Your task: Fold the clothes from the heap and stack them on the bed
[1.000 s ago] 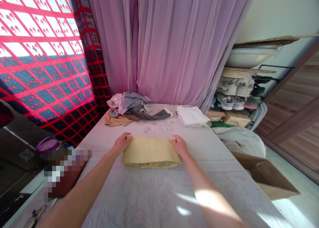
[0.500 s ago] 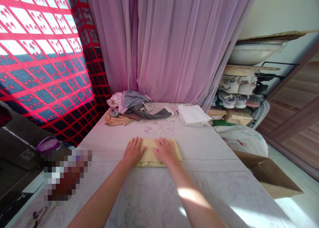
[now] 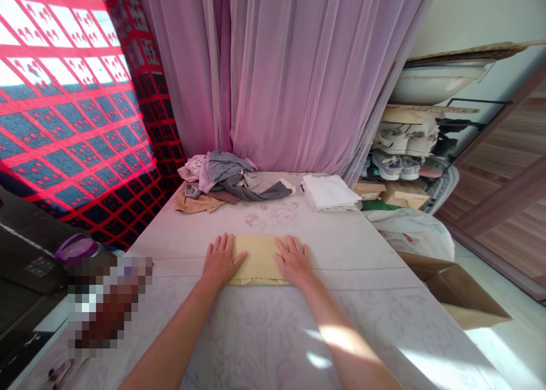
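A folded yellow cloth (image 3: 258,256) lies in the middle of a table (image 3: 256,339) covered with a pale flowered sheet. My left hand (image 3: 220,259) rests flat on the cloth's left end, fingers stretched out. My right hand (image 3: 293,259) lies flat on its right end, fingers spread. Both palms press down on the cloth and hold nothing.
A heap of mixed clothes (image 3: 226,179) sits at the table's far left. A folded white stack (image 3: 329,192) lies at the far right. A cardboard box (image 3: 452,290) stands on the floor to the right, a shoe rack (image 3: 405,157) behind it. Pink curtains (image 3: 298,71) hang at the back.
My hands came from the cloth's outer ends onto its top, then slid apart toward its left and right ends. The cloth now looks shorter and flatter.
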`<state>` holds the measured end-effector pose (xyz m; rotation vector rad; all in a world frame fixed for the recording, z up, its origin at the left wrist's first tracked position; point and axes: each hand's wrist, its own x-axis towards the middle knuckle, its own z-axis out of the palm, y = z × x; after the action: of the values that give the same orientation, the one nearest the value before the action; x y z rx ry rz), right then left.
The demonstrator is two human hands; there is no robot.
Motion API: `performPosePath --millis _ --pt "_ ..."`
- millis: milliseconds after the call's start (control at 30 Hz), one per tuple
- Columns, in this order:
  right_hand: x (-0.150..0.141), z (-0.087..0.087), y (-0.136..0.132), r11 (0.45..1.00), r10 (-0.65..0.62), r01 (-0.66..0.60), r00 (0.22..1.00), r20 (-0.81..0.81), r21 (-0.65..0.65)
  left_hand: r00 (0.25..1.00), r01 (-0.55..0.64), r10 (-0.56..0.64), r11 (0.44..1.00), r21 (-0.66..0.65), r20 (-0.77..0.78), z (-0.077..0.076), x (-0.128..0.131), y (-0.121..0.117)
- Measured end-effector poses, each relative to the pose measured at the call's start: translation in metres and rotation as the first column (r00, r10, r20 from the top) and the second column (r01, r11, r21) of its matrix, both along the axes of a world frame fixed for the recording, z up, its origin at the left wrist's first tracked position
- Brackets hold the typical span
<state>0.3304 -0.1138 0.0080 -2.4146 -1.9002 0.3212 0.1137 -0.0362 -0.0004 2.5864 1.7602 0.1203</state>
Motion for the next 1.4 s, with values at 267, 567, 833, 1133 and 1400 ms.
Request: performPosePath --millis 267,567,833,1133,1400 --pt "0.000 -0.003 -0.002 1.000 -0.003 0.003 1.000 -0.002 0.013 0.997 -0.069 0.063 0.989 -0.131 -0.046 0.020 0.003 0.000" --pt "-0.001 0.000 -0.004 0.998 0.006 -0.006 1.000 0.011 0.058 0.986 0.162 -0.161 0.987 -0.017 0.046 0.015 0.057 -0.025" --pt "-0.001 0.000 -0.003 0.999 0.003 -0.004 1.000 0.019 0.040 0.996 0.079 -0.079 0.997 0.003 0.045 0.006 0.021 -0.015" --pt "0.000 -0.002 -0.004 0.999 -0.003 0.002 1.000 0.027 0.054 0.999 0.015 -0.015 1.000 0.010 0.035 0.009 0.003 -0.012" --pt "0.001 -0.006 -0.004 0.994 -0.012 0.006 0.998 0.055 0.105 0.998 0.000 -0.001 1.000 0.009 0.066 0.006 0.005 -0.014"
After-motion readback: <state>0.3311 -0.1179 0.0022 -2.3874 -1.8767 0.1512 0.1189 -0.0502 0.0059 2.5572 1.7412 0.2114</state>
